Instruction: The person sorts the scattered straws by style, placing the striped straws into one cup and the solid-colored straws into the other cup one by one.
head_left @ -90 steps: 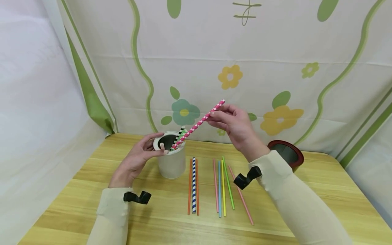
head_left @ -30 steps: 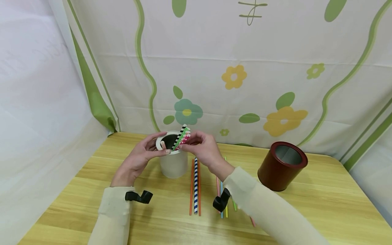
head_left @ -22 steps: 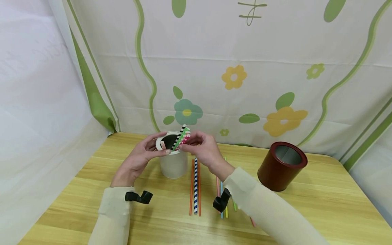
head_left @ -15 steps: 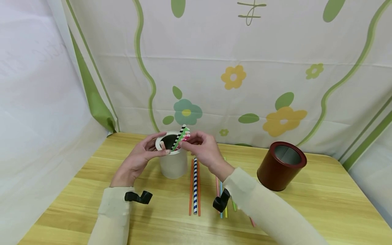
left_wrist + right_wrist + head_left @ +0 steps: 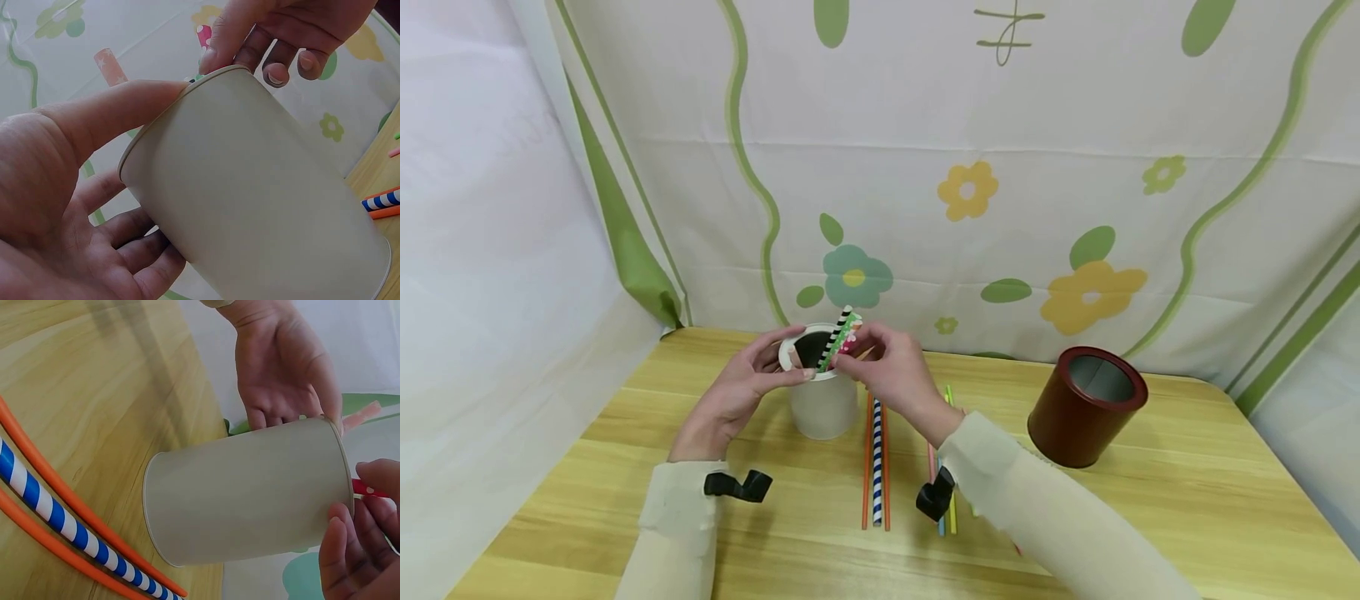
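Note:
My left hand (image 5: pixel 733 390) grips the off-white can (image 5: pixel 823 410) near its rim, thumb at the front edge and fingers along the side. My right hand (image 5: pixel 898 375) is at the rim's right side, pinching a pink straw with white dots (image 5: pixel 361 487) that stands in the can. Beside it lean a black-and-white striped straw (image 5: pixel 837 336) and a green patterned straw (image 5: pixel 852 322). A pale pink straw (image 5: pixel 110 66) with star marks sticks out near my left thumb. The straws' lower ends are hidden inside the can.
On the wooden table (image 5: pixel 790 542) lie a blue-and-white striped straw (image 5: pixel 877 467) and two orange straws (image 5: pixel 866 479). Several thin coloured straws, including a yellow straw (image 5: pixel 953 512), lie partly under my right forearm. A dark red can (image 5: pixel 1067 421) stands at the right, before a flowered cloth.
Since three seconds ago, my right hand has come down and left, lowering the dotted straw into the off-white can. Over the last second both hands have stayed nearly in place.

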Action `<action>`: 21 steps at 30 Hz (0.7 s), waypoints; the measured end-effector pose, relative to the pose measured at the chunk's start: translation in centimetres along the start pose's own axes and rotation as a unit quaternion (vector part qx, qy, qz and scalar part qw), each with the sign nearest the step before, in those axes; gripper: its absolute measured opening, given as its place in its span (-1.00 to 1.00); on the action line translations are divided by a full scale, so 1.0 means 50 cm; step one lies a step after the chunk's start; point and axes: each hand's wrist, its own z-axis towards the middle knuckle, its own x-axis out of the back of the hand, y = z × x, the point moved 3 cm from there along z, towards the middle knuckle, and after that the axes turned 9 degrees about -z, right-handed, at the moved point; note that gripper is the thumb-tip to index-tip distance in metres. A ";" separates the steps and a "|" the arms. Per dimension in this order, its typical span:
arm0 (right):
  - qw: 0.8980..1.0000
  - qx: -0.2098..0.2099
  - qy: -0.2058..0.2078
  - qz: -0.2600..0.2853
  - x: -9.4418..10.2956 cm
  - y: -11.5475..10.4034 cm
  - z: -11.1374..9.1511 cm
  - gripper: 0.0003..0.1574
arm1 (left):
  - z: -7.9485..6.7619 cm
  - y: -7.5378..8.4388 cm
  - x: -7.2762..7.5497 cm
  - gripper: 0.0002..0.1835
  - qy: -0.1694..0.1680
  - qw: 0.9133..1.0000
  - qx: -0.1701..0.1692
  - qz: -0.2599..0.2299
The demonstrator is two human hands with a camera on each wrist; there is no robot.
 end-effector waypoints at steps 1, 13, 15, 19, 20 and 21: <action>1.000 0.000 -0.001 0.002 -0.001 0.001 0.000 -0.74 | 0.000 -0.001 0.001 -0.16 0.001 1.000 0.001 -0.001; 0.999 -0.012 0.021 0.048 0.017 0.013 -0.013 -0.65 | 0.005 -0.005 0.005 -0.15 0.000 1.000 0.004 -0.008; 0.998 -0.009 0.025 0.056 0.027 0.016 -0.013 -0.66 | 0.004 -0.005 0.005 -0.14 0.000 1.000 0.004 -0.008; 0.995 -0.013 -0.004 0.095 0.046 0.025 -0.008 -0.67 | 0.004 -0.006 0.006 -0.14 0.002 1.000 0.005 -0.011; 0.994 -0.016 -0.015 0.104 0.051 0.028 -0.006 -0.66 | 0.004 -0.006 0.006 -0.14 0.003 1.000 0.006 -0.012; 0.993 -0.019 -0.027 0.113 0.056 0.030 -0.004 -0.64 | 0.004 -0.006 0.007 -0.14 0.004 1.000 0.006 -0.013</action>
